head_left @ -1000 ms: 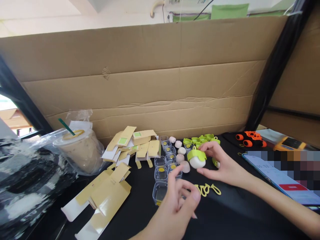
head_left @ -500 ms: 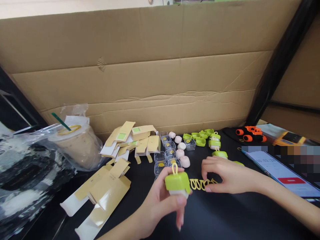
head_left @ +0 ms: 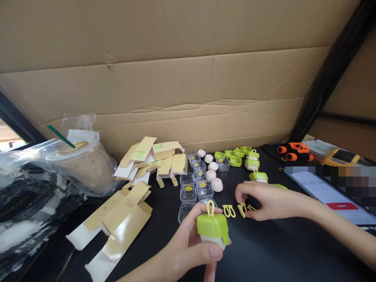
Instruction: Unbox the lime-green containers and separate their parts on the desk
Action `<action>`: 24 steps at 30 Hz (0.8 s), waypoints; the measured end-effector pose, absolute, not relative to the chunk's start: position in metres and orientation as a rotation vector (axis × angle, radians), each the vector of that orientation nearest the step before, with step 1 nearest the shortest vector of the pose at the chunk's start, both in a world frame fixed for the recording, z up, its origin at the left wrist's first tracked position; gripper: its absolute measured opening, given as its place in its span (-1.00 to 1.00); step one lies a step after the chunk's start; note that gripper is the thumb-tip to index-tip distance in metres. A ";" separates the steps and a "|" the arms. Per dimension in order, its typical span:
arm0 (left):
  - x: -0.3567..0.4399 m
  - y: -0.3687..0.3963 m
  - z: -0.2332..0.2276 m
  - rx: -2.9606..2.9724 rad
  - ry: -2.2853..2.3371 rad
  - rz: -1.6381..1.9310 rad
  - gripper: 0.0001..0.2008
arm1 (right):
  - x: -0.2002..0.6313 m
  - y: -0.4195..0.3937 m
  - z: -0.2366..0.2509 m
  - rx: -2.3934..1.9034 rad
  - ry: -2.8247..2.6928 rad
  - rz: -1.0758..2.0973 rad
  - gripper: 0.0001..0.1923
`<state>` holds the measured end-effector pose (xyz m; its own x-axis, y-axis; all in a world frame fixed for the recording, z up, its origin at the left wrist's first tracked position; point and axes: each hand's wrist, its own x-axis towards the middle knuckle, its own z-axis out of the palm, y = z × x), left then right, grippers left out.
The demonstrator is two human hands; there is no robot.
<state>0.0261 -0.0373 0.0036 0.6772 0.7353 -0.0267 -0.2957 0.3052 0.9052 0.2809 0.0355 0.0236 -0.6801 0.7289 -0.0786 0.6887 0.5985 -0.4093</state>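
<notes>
left hand (head_left: 188,250) grips the green-lidded case (head_left: 213,229); right hand (head_left: 266,199) pinches yellow loops (head_left: 235,210) beside clear cups (head_left: 196,188).

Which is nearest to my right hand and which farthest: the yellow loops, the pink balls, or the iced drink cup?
From the right hand:
1. Yellow loops, at its fingertips.
2. Pink balls, further back on its left.
3. Iced drink cup, far left, in a plastic bag.
</notes>
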 end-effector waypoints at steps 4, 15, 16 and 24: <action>0.027 -0.040 0.006 1.033 0.512 0.703 -0.43 | 0.280 0.034 0.026 -1.164 -2.759 0.604 -0.81; 0.026 -0.039 0.003 1.029 0.496 0.678 -0.42 | 0.281 0.032 0.029 -1.169 -2.752 0.581 -0.74; 0.026 -0.039 0.003 1.029 0.497 0.679 -0.43 | 0.281 0.031 0.029 -1.179 -2.753 0.590 -0.72; 0.028 -0.041 0.005 1.012 0.492 0.699 -0.44 | 0.278 0.032 0.025 -1.147 -2.805 0.592 -0.71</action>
